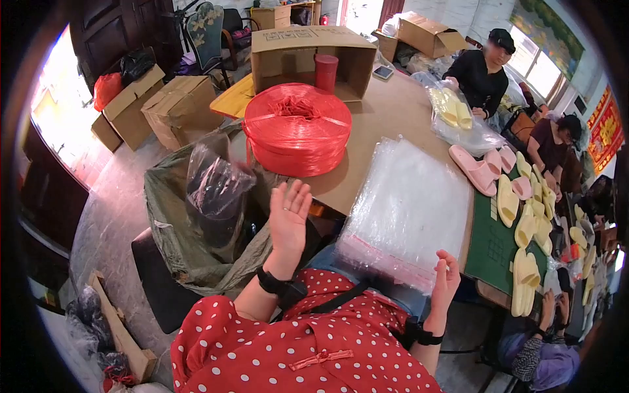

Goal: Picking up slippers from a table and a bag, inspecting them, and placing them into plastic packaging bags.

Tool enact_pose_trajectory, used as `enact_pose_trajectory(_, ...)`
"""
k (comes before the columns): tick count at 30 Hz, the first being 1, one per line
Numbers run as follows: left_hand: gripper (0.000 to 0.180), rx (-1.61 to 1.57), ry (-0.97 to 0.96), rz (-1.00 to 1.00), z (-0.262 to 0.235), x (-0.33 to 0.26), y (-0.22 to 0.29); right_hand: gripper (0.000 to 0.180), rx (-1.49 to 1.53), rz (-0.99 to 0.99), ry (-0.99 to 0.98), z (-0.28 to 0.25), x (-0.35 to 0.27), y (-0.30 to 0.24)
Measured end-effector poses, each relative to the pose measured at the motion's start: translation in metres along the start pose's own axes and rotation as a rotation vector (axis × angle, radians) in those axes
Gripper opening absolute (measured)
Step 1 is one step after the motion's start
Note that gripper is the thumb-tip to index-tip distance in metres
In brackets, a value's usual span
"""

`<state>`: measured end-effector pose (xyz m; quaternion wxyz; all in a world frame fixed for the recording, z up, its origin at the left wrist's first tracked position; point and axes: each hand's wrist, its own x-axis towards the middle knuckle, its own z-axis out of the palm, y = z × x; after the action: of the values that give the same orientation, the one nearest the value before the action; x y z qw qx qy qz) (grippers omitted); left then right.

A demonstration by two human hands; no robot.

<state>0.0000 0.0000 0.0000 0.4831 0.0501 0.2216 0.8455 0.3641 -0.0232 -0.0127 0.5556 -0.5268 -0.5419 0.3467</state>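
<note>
From where I stand, a between-handling step, I judge. Left hand (pixel 289 219): raised, fingers spread, nothing held, near the red twine roll (pixel 298 145). Right hand (pixel 446 280): half-curled at the near right corner of the clear bags (pixel 409 200); cannot tell if pinching. Bags: flat on table (pixel 388 111). Next probably calls for separating one edge.

- the shirt (pixel 262 357) is showing white dots on red
- the roll of string (pixel 295 154) is showing bright red
- the plastic bags (pixel 406 190) are looking whitish, with a pink band
- the sack (pixel 171 226) is looking dull green
- the mat (pixel 488 245) is looking dark green
- the slippers (pixel 525 227) are showing pale yellow and pink
- the wristbands (pixel 288 290) are looking black
</note>
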Motion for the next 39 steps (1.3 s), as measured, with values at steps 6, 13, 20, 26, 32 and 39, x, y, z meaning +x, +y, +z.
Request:
enact_pose_trajectory(6,0.031,0.306,-0.193,-0.123,0.011,-0.018,-0.021,0.025,-0.181,0.018,0.068,-0.009,-0.001,0.003)
enact_pose_trajectory(13,0.019,0.463,-0.333,-0.081,0.028,-0.007,-0.022,0.024,-0.338,-0.060,0.154,-0.017,0.001,0.008)
enact_pose_trajectory(20,0.031,1.040,-0.842,0.080,0.049,-0.004,-0.070,0.023,-0.522,-0.284,0.173,-0.017,0.005,-0.013)
enact_pose_trajectory(26,0.045,1.662,-1.312,0.533,0.056,0.001,-0.124,0.026,-0.726,-0.335,0.332,-0.089,0.031,-0.002)
enact_pose_trajectory(32,0.050,1.767,-1.354,0.458,0.033,0.007,-0.143,0.052,-1.187,0.057,0.734,-0.261,0.062,0.058)
enact_pose_trajectory(39,0.051,1.821,-1.296,0.472,0.023,0.009,-0.133,0.088,-1.251,0.717,0.834,-0.345,0.053,0.073)
